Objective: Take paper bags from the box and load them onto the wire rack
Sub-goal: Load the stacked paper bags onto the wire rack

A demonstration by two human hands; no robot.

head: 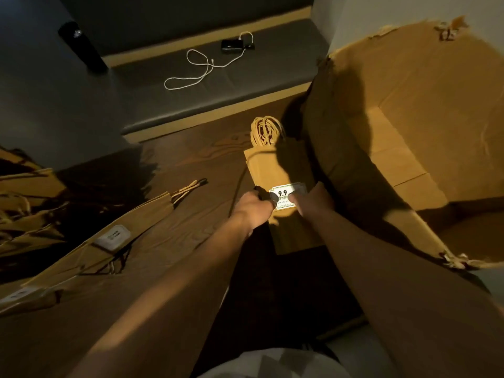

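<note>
A person reaches both arms forward and down to a bundle of flat brown paper bags (275,170) lying on the dark wooden floor (191,165), just left of a large open cardboard box (409,132). The bundle's twisted paper handles (266,130) point away from the person, and a white label (286,196) printed "9.9" sits on its top face.

The left hand (253,207) grasps the bundle at its left edge beside the label, fingers curled over that edge. The right hand (309,199) holds the bundle at its right side, with one finger lying across the label's right half; the other fingers are hidden in shadow between the bundle and the box wall.

The box stands tilted with its opening toward the camera, its torn flaps spread wide, and the bundle touches or nearly touches its left wall.

To the left, more bundles of paper bags (114,230) lie on the floor, each with a pale label, and a looser heap of bags (24,203) sits at the far left edge.

Beyond them, a grey cushioned bench (245,85) carries a coiled white cable (199,66) plugged into a small black device (231,45). A dark bottle (81,46) stands on a grey surface at the upper left.
</note>
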